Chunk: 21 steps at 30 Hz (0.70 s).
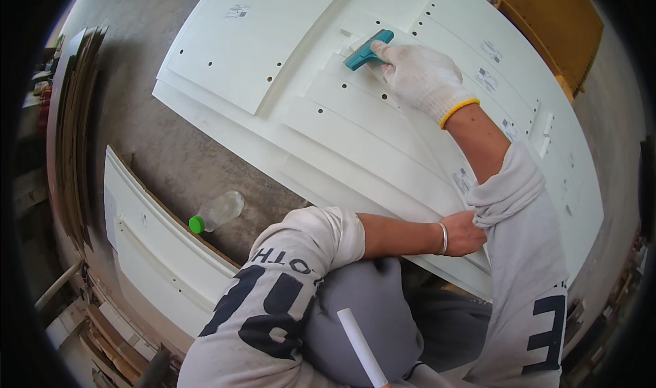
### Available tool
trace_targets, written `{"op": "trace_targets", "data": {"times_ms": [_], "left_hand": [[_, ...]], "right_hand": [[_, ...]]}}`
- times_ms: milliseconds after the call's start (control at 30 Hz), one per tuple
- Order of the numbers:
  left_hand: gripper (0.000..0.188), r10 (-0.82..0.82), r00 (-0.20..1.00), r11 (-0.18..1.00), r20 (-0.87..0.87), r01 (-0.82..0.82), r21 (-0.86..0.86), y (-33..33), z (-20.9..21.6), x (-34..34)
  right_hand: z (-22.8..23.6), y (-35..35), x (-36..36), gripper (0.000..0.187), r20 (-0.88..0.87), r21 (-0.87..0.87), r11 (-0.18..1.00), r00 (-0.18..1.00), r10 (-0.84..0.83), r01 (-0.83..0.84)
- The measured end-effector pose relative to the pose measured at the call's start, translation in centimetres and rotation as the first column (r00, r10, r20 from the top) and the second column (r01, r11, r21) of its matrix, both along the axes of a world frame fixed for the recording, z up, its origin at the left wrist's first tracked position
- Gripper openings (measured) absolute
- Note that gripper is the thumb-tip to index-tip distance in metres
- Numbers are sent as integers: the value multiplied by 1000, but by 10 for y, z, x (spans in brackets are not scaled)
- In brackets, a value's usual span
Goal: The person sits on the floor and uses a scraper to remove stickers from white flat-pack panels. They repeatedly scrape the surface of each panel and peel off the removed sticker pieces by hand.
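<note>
My right hand, in a white knit glove with a yellow cuff, grips a teal scraper. The scraper's broad head rests on or just over the white panels, near a raised strip. Bare and wearing a silver bangle, my left hand lies low over the panels beside my right sleeve. Its fingers look curled in, but the sleeve partly covers them, and what they hold, if anything, is hidden. Stacked in overlapping layers, the panels have dark round holes and several printed labels.
A clear bottle with a green cap lies on the concrete floor at left, beside another white panel. Boards lean at far left. A yellow metal object stands far right. A cigarette shows near the lower edge.
</note>
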<state>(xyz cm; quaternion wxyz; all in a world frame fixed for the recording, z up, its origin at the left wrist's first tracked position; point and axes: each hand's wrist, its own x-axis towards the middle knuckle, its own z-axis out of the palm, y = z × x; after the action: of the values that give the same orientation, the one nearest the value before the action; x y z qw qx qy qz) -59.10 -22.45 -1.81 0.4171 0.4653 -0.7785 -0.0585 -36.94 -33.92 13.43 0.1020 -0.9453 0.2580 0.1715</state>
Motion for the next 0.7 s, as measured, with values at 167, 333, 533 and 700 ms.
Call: {"op": "trace_targets", "data": {"times_ms": [167, 333, 533, 700], "left_hand": [[15, 19, 999, 1000, -29, -19, 12, 2, -9, -5], [34, -15, 999, 1000, -34, 16, 14, 6, -1, 0], [58, 10, 951, 999, -309, 6, 52, 8, -1, 1], [50, -25, 983, 1000, 185, 23, 13, 3, 25, 14]], "right_hand": [[5, 4, 3, 48, -25, -6, 1000, 1000, 19, -19], [1, 0, 14, 47, 12, 4, 1000, 1000, 10, -10], [7, 14, 42, 45, 198, 58, 998, 980, -8, -4], [13, -15, -16, 41, 169, 46, 997, 984, 57, -65]]}}
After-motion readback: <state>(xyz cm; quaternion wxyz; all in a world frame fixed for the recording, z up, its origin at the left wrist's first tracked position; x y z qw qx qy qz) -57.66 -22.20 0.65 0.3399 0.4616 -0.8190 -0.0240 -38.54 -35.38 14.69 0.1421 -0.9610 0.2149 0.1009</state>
